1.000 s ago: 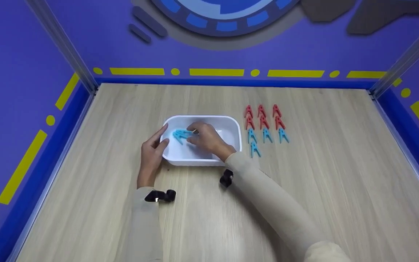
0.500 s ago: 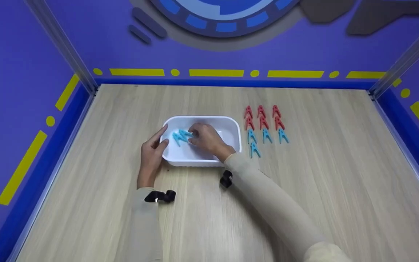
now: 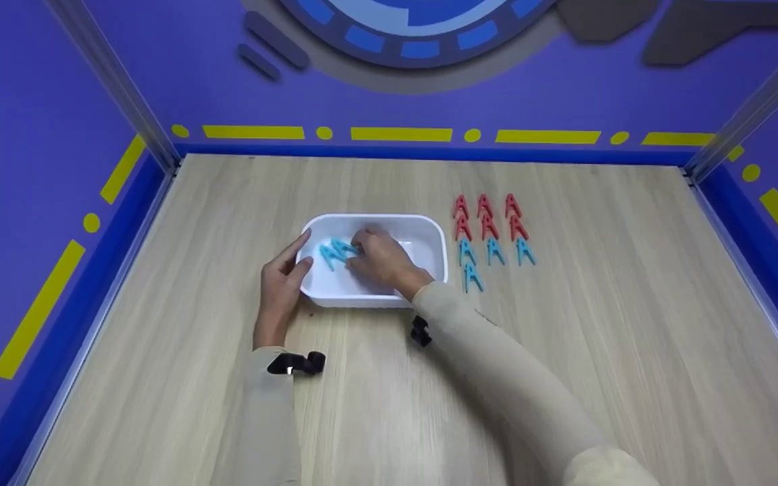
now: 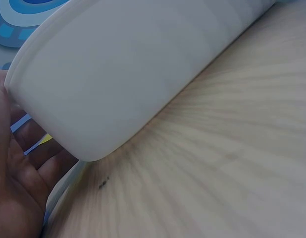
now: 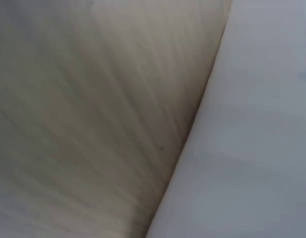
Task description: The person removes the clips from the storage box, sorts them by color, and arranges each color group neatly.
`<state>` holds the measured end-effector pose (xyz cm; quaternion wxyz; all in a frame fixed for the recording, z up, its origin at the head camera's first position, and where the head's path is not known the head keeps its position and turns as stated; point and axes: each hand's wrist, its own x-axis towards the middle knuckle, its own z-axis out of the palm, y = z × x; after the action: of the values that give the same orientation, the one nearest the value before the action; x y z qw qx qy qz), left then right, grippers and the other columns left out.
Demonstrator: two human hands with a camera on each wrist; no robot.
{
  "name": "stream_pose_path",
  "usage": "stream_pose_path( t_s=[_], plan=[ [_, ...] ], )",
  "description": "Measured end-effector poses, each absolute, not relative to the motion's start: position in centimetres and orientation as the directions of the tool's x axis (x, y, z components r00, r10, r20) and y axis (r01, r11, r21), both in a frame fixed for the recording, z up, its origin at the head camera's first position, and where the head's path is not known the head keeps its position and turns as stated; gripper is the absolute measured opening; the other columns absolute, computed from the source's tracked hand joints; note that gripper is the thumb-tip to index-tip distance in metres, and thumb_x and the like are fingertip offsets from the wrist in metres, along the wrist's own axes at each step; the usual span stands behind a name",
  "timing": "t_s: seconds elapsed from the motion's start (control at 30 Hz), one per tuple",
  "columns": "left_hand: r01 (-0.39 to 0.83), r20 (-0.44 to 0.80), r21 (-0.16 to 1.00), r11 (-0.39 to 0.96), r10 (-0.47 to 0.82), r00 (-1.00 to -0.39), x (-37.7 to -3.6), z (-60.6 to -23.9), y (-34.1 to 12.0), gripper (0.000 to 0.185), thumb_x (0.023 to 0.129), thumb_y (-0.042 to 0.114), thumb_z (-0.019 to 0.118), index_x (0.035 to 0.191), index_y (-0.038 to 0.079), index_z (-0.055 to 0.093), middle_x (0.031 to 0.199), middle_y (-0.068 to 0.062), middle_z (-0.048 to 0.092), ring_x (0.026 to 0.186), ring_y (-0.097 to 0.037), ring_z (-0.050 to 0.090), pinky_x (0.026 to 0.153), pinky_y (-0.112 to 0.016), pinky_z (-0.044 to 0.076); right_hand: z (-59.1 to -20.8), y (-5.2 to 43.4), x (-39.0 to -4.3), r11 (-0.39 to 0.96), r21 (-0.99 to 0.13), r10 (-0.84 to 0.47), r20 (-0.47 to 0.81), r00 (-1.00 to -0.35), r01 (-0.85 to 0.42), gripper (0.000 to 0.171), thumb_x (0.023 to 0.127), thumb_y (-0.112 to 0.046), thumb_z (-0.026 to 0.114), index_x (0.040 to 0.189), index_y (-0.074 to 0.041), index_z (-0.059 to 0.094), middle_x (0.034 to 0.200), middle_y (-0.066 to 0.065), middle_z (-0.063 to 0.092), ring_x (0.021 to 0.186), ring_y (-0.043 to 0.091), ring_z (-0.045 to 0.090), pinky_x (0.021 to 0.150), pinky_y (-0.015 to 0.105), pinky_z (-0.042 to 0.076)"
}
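In the head view, a white plastic box (image 3: 423, 236) stands on the wooden table. My left hand (image 3: 279, 290) grips its left end, thumb over the rim and fingers along the outside; the left wrist view shows those fingers behind the box wall (image 4: 108, 84). Inside the box my right hand (image 3: 383, 260) pinches the near end of a blue clothespin (image 3: 343, 247), its fingertips partly hidden. Left of that one, another blue clothespin (image 3: 329, 256) lies on the box floor. Only the box's outer wall (image 5: 247, 148) and the table show in the right wrist view.
Right of the box, red clothespins (image 3: 485, 206) lie in two rows, with several blue clothespins (image 3: 494, 250) in front of them. Blue panels (image 3: 416, 108) with yellow marks wall the table at the back and sides.
The two blue clothespins in the box have shifted from lying close together to side by side. My right hand has moved slightly within the box; the left hand keeps its grip.
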<state>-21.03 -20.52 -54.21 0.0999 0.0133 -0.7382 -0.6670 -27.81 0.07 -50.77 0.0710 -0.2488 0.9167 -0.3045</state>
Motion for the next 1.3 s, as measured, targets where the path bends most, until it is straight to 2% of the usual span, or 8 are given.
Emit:
stream_pose_path(
  t_s=[0.2, 0.47, 0.7, 0.9, 1.13, 1.3],
  plan=[
    [0.151, 0.167, 0.982, 0.115, -0.152, -0.974, -21.33, -54.75, -20.72, 0.049, 0.103, 0.001, 0.061, 0.15, 0.016, 0.062, 0.157, 0.001, 0.054, 0.15, -0.014, 0.042, 0.123, -0.03, 0.032, -50.93, 0.0, -28.0, 0.705, -0.58, -0.494, 0.01, -0.869, -0.408, 0.035, 0.098, -0.019, 0.078, 0.123, 0.004, 0.07, 0.118, 0.014, 0.061, 0.103, 0.026, 0.062, 0.096, 0.038, 0.055],
    [0.103, 0.12, 0.989, 0.109, -0.157, -0.98, -21.28, -54.59, -20.65, 0.05, 0.104, 0.0, 0.059, 0.152, 0.014, 0.059, 0.161, -0.002, 0.05, 0.153, -0.016, 0.038, 0.125, -0.031, 0.03, -50.82, -0.11, -27.89, 0.724, -0.568, -0.481, -0.007, -0.877, -0.392, 0.032, 0.099, -0.019, 0.077, 0.121, 0.003, 0.07, 0.117, 0.012, 0.061, 0.102, 0.025, 0.061, 0.095, 0.038, 0.056],
    [0.079, 0.095, 0.991, 0.104, -0.159, -0.983, -21.32, -54.46, -20.64, 0.051, 0.104, -0.002, 0.058, 0.153, 0.012, 0.057, 0.162, -0.003, 0.047, 0.154, -0.017, 0.036, 0.125, -0.032, 0.028, -50.79, 0.03, -27.84, 0.72, -0.608, -0.448, -0.039, -0.893, -0.334, 0.033, 0.097, -0.016, 0.075, 0.123, 0.003, 0.068, 0.121, 0.012, 0.059, 0.104, 0.024, 0.059, 0.098, 0.038, 0.054],
    [0.108, 0.128, 0.987, 0.12, -0.165, -0.978, -21.08, -54.62, -20.65, 0.048, 0.105, 0.004, 0.062, 0.151, 0.019, 0.062, 0.16, 0.002, 0.051, 0.152, -0.014, 0.039, 0.125, -0.031, 0.03, -50.84, 0.29, -27.78, 0.703, -0.636, -0.427, -0.019, -0.904, -0.319, 0.031, 0.092, -0.013, 0.077, 0.117, 0.003, 0.069, 0.121, 0.014, 0.058, 0.105, 0.026, 0.058, 0.099, 0.039, 0.053],
    [0.135, 0.152, 0.985, 0.109, -0.17, -0.974, -21.1, -54.64, -20.64, 0.05, 0.102, 0.002, 0.061, 0.15, 0.017, 0.063, 0.158, 0.001, 0.053, 0.151, -0.013, 0.04, 0.124, -0.032, 0.031, -50.88, 0.39, -27.8, 0.679, -0.62, -0.464, 0.051, -0.884, -0.392, 0.029, 0.092, -0.009, 0.079, 0.115, 0.006, 0.07, 0.119, 0.017, 0.061, 0.109, 0.031, 0.06, 0.102, 0.041, 0.052],
    [0.127, 0.144, 0.986, 0.108, -0.174, -0.974, -21.21, -54.64, -20.47, 0.049, 0.102, 0.002, 0.061, 0.15, 0.017, 0.063, 0.158, 0.0, 0.053, 0.151, -0.014, 0.04, 0.124, -0.031, 0.031, -50.72, 0.82, -27.77, 0.662, -0.649, -0.444, 0.061, -0.894, -0.374, 0.028, 0.092, -0.004, 0.076, 0.116, 0.007, 0.071, 0.115, 0.015, 0.063, 0.105, 0.029, 0.06, 0.099, 0.041, 0.053]
  ],
)
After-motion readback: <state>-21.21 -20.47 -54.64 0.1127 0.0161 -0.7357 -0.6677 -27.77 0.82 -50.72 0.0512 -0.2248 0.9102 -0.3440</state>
